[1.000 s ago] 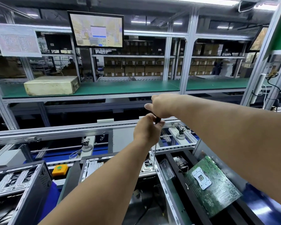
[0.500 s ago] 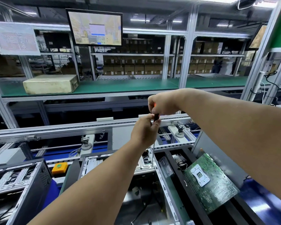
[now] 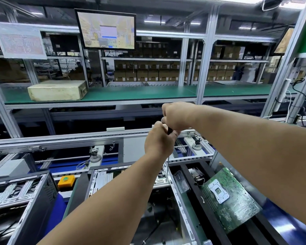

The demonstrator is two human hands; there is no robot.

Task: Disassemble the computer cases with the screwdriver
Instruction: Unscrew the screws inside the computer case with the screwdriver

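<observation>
Two bare forearms reach up from the bottom of the frame and meet at its centre. The left hand (image 3: 158, 141) is curled round the lower part of the screwdriver (image 3: 169, 130), while the right hand (image 3: 177, 115) sits just above it, fingers wrapped over the dark handle top; only a sliver of handle shows between them. The thin shaft drops straight down from the left hand, and its tip meets the upper right rail of the open computer case (image 3: 102, 177) in the lower centre. A second computer case (image 3: 21, 195) stands at the lower left, well apart, with a yellow button box (image 3: 66, 181) between the two. To the lower right a green motherboard (image 3: 228, 197) lies tilted in a black tray (image 3: 217, 225).

Compared with a second ago, the two hands have closed up: the left one has risen to touch the underside of the right, so less of the handle is seen. The motherboard, cases and button box keep their places.

Further back a conveyor rail (image 3: 78, 138) crosses the frame, then a green shelf (image 3: 140, 94) bearing a pale box (image 3: 57, 90) at the middle left. A monitor (image 3: 106, 29) hangs in the upper centre, and stacked cartons fill the racks behind
</observation>
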